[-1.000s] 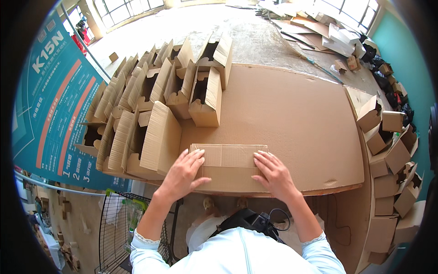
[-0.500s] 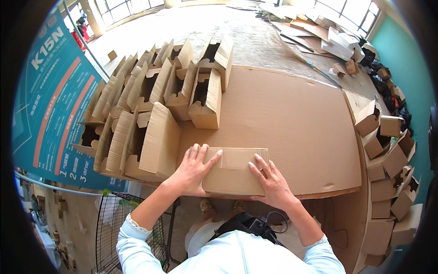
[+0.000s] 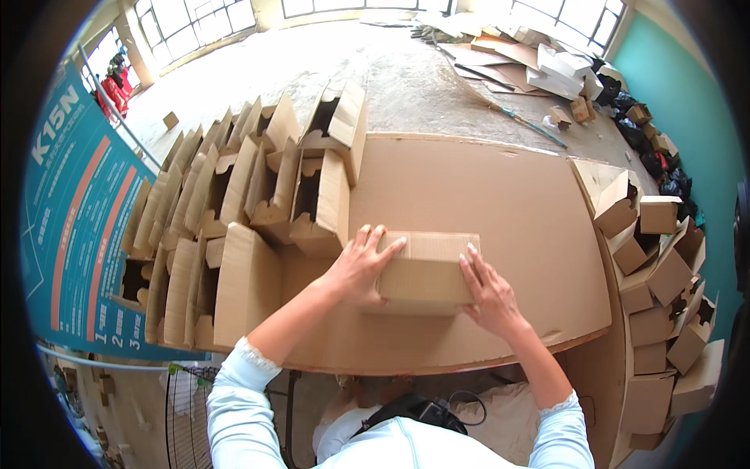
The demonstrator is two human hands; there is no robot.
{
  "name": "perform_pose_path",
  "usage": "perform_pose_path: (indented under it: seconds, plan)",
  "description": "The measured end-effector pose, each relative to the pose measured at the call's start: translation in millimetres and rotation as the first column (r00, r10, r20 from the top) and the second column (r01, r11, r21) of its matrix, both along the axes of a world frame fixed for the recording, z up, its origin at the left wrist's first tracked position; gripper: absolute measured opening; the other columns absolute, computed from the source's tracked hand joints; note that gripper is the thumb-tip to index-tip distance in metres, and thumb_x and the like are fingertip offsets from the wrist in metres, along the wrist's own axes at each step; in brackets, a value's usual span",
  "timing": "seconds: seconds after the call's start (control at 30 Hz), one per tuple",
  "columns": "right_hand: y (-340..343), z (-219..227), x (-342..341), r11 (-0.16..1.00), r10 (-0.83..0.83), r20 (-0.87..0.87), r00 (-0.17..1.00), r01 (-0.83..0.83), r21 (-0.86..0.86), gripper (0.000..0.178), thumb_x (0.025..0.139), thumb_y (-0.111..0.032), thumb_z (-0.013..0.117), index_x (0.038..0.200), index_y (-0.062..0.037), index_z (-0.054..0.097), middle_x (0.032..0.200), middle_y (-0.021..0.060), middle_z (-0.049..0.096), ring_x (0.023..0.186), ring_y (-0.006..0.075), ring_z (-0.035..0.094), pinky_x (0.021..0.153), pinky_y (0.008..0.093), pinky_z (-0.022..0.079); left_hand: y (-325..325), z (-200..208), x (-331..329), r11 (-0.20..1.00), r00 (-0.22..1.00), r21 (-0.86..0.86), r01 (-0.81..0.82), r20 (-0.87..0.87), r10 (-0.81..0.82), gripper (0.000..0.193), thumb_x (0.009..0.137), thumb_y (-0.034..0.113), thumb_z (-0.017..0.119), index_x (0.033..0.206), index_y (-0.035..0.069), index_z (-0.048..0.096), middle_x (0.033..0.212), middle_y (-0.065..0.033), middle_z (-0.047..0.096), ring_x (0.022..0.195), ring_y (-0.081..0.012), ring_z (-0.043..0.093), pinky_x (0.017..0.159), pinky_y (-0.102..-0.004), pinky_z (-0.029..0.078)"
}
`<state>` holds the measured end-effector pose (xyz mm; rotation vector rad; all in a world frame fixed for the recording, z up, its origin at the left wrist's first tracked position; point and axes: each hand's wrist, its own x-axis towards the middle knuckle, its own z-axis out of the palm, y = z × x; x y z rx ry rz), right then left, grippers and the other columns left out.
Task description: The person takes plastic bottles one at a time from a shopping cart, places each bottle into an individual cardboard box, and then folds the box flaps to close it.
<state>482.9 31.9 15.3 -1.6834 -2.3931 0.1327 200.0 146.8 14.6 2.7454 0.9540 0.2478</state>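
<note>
Between my two hands is a brown cardboard box [image 3: 426, 270], its visible faces closed, over the front half of the cardboard-covered table [image 3: 476, 184]. My left hand [image 3: 361, 264] grips its left end, with fingertips on the top edge. My right hand [image 3: 491, 291] presses on the right end, fingers along the upper corner. Whether the box's underside touches the table I cannot tell. Left of my hands stand several open-topped cardboard boxes [image 3: 248, 270] in tight rows, their flaps raised.
More open boxes [image 3: 652, 324] are piled at the right beside the table. A blue printed banner [image 3: 82, 234] stands on the left, and a wire cart [image 3: 187, 406] below it. Flattened cardboard [image 3: 508, 66] and black bags [image 3: 656, 160] lie farther back.
Both hands have carried the box a little to the right and away from the table's front edge. The view has shifted, showing the box's front face more.
</note>
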Motion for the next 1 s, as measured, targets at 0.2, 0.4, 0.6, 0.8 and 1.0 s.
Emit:
perform_pose_path:
  seconds: [0.2,0.4,0.6,0.8,1.0]
  plan:
    - [75,-26,35,0.923,-0.174,-0.200,0.964,0.231,0.307,0.092,0.075,-0.013,0.076,0.152,-0.0124,0.025,0.157,0.0193,0.018,0.136,0.0408,0.034,0.109,0.0503,0.035,160,-15,66,0.990,0.985,0.036,-0.139,-0.094,0.142,0.114,0.051,0.044,0.086,0.148,0.019,0.031,0.143,-0.0265,0.033,0.133,-0.0461,0.030,0.106,-0.0533,0.037]
    - [-61,-78,44,0.931,-0.364,-0.132,0.922,0.355,-0.085,0.086,0.076,-0.019,0.074,0.149,-0.0093,0.031,0.154,0.0245,0.021,0.139,0.0456,0.026,0.113,0.0536,0.028,288,-6,117,0.951,0.922,-0.020,-0.308,-0.252,0.294,0.117,0.056,0.043,0.084,0.153,0.026,0.021,0.156,-0.0220,0.021,0.143,-0.0424,0.019,0.117,-0.0467,0.025]
    - [-165,-102,87,0.727,-0.684,-0.131,0.717,0.655,-0.207,0.080,0.076,-0.023,0.073,0.147,-0.0102,0.036,0.152,0.0246,0.026,0.139,0.0455,0.026,0.114,0.0516,0.027,376,-34,99,0.952,0.946,-0.017,-0.305,-0.120,0.301,0.120,0.042,0.027,0.087,0.148,0.025,0.031,0.147,-0.0190,0.032,0.140,-0.0385,0.027,0.114,-0.0462,0.031]
    - [-107,-30,239,0.684,-0.701,-0.007,0.713,0.675,0.276,0.072,0.076,-0.009,0.068,0.142,-0.0035,0.039,0.147,0.0223,0.036,0.137,0.0395,0.035,0.112,0.0485,0.032,375,-41,91,0.917,0.893,0.124,-0.378,-0.211,0.397,0.136,0.041,0.029,0.093,0.154,0.024,0.017,0.157,-0.0186,0.018,0.145,-0.0366,0.018,0.116,-0.0510,0.024]
    - [-51,89,404,0.187,-0.908,-0.058,0.415,0.527,0.829,0.053,0.085,-0.007,0.058,0.136,-0.0014,0.044,0.132,0.0173,0.051,0.120,0.0342,0.053,0.100,0.0464,0.043,240,-5,108,0.876,0.957,0.396,-0.277,0.026,0.291,0.117,0.061,0.008,0.083,0.155,0.020,0.015,0.160,-0.0117,0.015,0.147,-0.0358,0.015,0.117,-0.0534,0.019]
